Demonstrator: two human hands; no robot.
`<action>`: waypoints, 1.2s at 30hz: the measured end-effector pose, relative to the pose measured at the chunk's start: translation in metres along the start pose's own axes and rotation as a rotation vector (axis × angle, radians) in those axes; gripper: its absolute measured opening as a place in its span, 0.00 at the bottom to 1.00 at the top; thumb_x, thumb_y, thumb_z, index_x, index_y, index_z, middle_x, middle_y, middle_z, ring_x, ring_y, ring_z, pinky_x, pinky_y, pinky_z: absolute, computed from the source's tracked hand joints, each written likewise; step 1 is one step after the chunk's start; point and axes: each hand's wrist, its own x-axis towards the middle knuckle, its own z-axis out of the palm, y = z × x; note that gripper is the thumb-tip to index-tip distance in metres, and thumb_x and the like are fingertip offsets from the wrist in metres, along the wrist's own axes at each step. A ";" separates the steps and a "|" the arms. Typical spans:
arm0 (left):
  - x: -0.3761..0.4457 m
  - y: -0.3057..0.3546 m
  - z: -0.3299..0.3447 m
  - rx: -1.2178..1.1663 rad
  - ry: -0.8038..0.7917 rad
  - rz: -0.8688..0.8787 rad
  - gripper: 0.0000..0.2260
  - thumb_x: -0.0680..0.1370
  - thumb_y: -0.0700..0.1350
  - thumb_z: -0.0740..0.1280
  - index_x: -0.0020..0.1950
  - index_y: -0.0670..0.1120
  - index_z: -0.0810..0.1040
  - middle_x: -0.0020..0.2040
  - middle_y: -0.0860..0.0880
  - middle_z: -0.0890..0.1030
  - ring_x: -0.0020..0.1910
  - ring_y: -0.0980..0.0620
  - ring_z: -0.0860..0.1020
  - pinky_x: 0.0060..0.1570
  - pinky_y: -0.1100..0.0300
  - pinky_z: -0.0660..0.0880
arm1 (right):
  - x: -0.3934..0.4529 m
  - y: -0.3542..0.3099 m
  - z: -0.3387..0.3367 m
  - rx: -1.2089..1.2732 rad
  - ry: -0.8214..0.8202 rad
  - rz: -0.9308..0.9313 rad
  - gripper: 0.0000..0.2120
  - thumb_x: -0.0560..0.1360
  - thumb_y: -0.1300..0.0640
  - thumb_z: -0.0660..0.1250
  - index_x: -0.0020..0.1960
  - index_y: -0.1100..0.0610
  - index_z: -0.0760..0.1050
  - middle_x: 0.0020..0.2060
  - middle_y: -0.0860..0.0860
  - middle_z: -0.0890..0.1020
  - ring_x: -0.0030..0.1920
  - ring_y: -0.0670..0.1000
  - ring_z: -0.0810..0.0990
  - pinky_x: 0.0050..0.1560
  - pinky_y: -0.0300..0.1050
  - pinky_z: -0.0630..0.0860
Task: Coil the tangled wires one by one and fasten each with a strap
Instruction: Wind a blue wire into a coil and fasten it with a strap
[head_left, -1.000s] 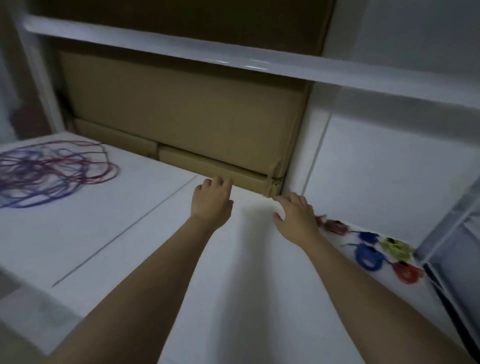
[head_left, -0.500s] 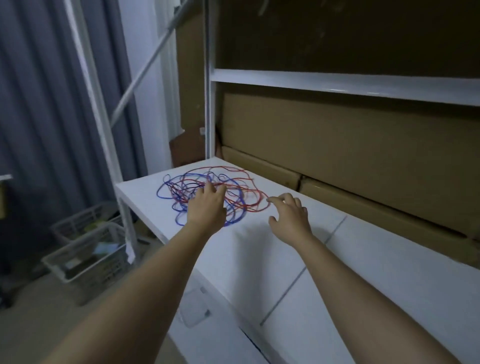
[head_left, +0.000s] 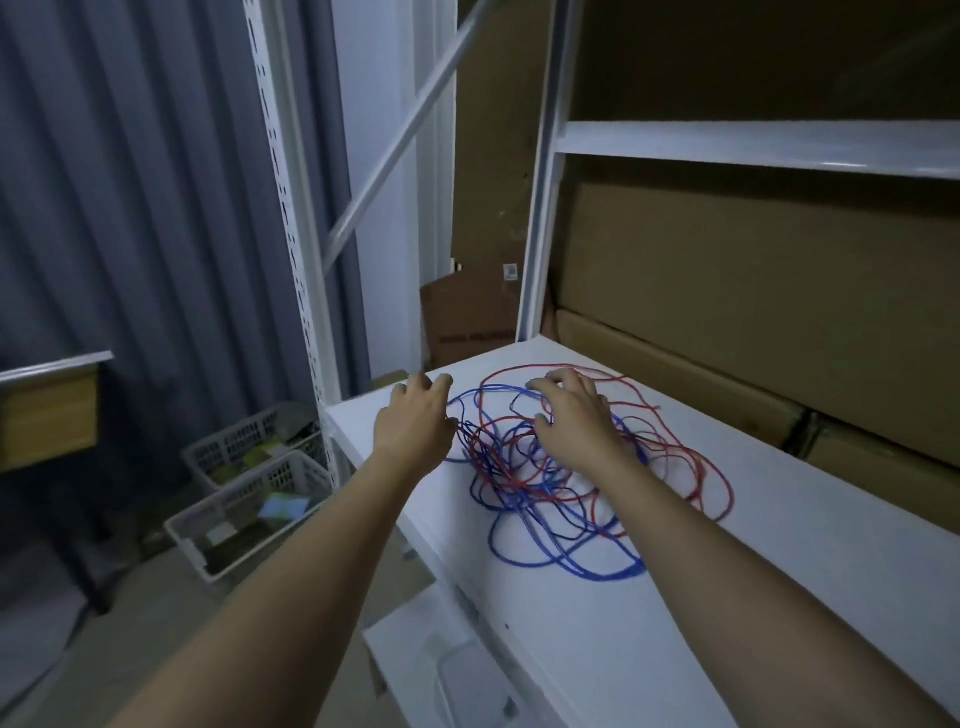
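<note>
A loose tangle of red and blue wires (head_left: 582, 493) lies spread on the white shelf (head_left: 779, 582) near its left end. My left hand (head_left: 415, 421) hovers at the tangle's left edge with fingers relaxed and slightly spread, holding nothing. My right hand (head_left: 576, 415) is over the far middle of the tangle, fingers spread and bent down onto the wires; no wire is plainly gripped. No strap is in view.
Brown cardboard boxes (head_left: 753, 322) stand along the back of the shelf under an upper white shelf (head_left: 753, 148). A white rack upright (head_left: 540, 218) marks the left end. Two plastic baskets (head_left: 244, 499) sit on the floor to the left, before a grey curtain (head_left: 130, 208).
My view swung left from the coiled bundles to the tangle. Both hands travelled left along the shelf and now reach the wire pile, the right one over its middle.
</note>
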 end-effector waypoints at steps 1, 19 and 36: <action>0.015 -0.009 0.005 -0.017 -0.003 0.006 0.21 0.80 0.49 0.63 0.72 0.47 0.64 0.70 0.43 0.67 0.66 0.41 0.67 0.56 0.49 0.73 | 0.017 -0.003 0.009 0.008 -0.008 -0.008 0.20 0.77 0.58 0.61 0.69 0.49 0.68 0.65 0.51 0.68 0.67 0.54 0.63 0.65 0.52 0.62; 0.174 -0.068 0.054 -0.460 -0.167 0.318 0.07 0.79 0.46 0.66 0.48 0.44 0.82 0.43 0.49 0.83 0.36 0.54 0.81 0.40 0.55 0.78 | 0.142 -0.032 0.050 0.401 -0.441 0.177 0.10 0.77 0.55 0.64 0.46 0.60 0.81 0.40 0.55 0.83 0.42 0.51 0.82 0.48 0.48 0.77; 0.230 -0.057 -0.004 -0.862 0.094 0.466 0.07 0.79 0.45 0.62 0.44 0.52 0.78 0.43 0.51 0.78 0.40 0.54 0.78 0.44 0.52 0.76 | 0.103 -0.027 0.003 0.755 0.750 0.620 0.08 0.80 0.65 0.60 0.50 0.59 0.77 0.43 0.56 0.81 0.39 0.49 0.81 0.41 0.35 0.79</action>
